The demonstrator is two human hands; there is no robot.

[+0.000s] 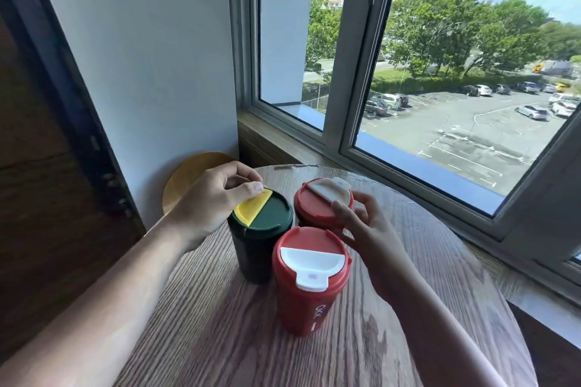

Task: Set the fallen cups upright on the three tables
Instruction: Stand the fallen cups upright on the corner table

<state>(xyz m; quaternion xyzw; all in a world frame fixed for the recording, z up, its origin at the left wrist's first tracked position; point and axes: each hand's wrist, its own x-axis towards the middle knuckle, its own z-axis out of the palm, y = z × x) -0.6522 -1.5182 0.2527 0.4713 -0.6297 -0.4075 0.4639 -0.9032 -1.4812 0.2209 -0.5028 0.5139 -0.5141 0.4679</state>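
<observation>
Three lidded cups stand upright and close together on a round wooden table (415, 308). The dark green cup (261, 251) with a yellow lid flap is on the left. My left hand (207, 201) grips its lid rim, thumb on the yellow flap. A red cup with a white flap (309, 289) stands nearest me, untouched. Behind it is a second red cup (316, 203) with a cream flap. My right hand (367, 229) holds that cup's right side, thumb on the lid edge.
A white wall is on the left and a large window (440, 88) over a wooden sill (276, 141) runs along the back and right. A round yellow-brown disc (185, 176) leans low against the wall beyond the table's left edge.
</observation>
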